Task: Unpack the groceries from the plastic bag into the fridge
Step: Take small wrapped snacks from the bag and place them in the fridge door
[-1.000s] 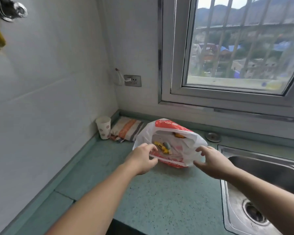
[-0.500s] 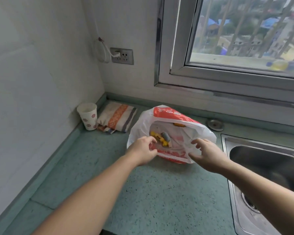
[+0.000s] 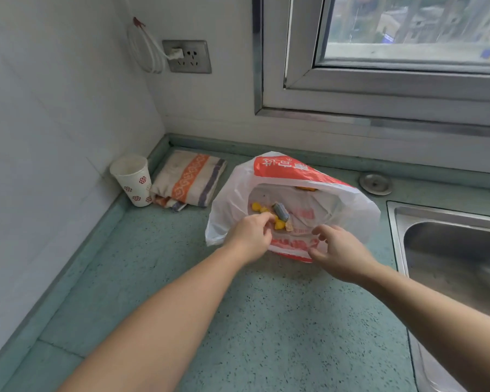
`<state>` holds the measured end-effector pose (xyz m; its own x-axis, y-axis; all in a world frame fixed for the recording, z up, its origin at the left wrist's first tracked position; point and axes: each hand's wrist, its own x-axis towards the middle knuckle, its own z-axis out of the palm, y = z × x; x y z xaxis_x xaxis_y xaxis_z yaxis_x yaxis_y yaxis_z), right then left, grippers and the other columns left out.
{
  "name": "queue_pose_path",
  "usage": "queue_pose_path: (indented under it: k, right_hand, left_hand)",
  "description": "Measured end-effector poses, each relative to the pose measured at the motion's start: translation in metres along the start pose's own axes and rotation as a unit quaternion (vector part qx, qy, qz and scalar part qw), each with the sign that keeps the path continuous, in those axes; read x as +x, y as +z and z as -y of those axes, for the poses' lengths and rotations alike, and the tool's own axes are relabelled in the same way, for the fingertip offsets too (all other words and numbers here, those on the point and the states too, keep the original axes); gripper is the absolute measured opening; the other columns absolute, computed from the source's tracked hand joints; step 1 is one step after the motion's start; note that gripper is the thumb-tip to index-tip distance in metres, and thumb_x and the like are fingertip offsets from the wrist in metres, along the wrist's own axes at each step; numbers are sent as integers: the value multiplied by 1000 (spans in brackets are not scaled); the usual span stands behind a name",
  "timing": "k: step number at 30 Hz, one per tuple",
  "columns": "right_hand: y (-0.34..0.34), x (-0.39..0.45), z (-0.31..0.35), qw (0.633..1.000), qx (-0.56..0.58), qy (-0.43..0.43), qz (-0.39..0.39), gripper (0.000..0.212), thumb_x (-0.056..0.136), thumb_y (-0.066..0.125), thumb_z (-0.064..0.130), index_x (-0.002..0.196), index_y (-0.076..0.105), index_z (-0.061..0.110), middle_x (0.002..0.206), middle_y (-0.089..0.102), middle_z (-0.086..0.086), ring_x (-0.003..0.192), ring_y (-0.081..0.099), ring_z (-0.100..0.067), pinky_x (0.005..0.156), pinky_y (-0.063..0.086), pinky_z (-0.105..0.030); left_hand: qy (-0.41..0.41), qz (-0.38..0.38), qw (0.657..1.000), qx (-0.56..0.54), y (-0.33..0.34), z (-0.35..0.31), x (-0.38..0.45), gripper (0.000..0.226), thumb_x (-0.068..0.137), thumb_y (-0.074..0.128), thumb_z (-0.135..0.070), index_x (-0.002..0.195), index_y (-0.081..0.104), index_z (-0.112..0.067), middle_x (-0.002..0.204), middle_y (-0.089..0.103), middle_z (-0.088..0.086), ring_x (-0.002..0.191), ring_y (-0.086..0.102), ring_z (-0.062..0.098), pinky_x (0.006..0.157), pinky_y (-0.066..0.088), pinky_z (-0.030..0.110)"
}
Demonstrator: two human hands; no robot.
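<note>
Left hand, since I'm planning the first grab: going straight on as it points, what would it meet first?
Probably the yellow packet inside the bag; the left hand is at its mouth, fingertips almost there. Depth unclear.

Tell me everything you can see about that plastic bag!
The plastic bag is thin, crinkly and see-through white, with red-orange print. It lies on the green counter, beside the sink, with its mouth open towards the person. Yellow pieces and a grey packet show inside. The left hand reaches into the mouth; the right hand is at its front edge.

The plastic bag (image 3: 283,171) bears white characters on its red band, upside down and unreadable.
</note>
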<state>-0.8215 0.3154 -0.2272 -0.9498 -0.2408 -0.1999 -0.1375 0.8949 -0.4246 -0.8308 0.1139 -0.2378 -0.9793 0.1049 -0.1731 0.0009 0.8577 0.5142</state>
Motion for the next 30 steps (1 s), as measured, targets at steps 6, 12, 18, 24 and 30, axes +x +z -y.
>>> queue_pose_path:
  k: [6,12,18,24,30]
  right_hand:
    - [17,26,11,1000,-20,2,7,40,88,57,34,125,56,19,122,59,-2,103,58,-18,85,53,-32]
    - [33,55,17,999,-31,-3,12,51,84,54,32,134,49,22,132,56,-4,110,58,-24,86,53,-37]
    - [45,82,21,997,-25,-29,65,60,94,34,43,151,18,34,159,18,-3,140,29,-30,111,31,-47]
    - [61,101,22,992,-69,-40,100,57,95,28,42,150,19,31,160,8,1,140,29,-30,104,37,-45]
    - [65,106,21,995,-93,-35,7,24,97,39,37,105,52,19,120,54,-4,97,55,-27,72,42,-35]
  left_hand:
    - [-1,22,999,30,8,7,35,42,94,48,-15,134,51,-29,131,58,4,113,57,29,96,49,43]
    - [23,111,978,174,18,28,61,70,89,52,-10,151,26,-30,160,19,-4,140,32,26,107,36,46]
    - [39,94,967,233,21,36,68,58,89,57,-24,142,36,-32,152,26,5,139,22,31,107,31,45]
    - [44,40,969,242,22,50,66,36,86,58,-20,121,52,-23,144,35,3,131,32,28,97,37,44]
    - [75,13,972,222,25,59,63,31,86,53,-17,116,55,-22,131,49,1,120,43,27,89,38,39]
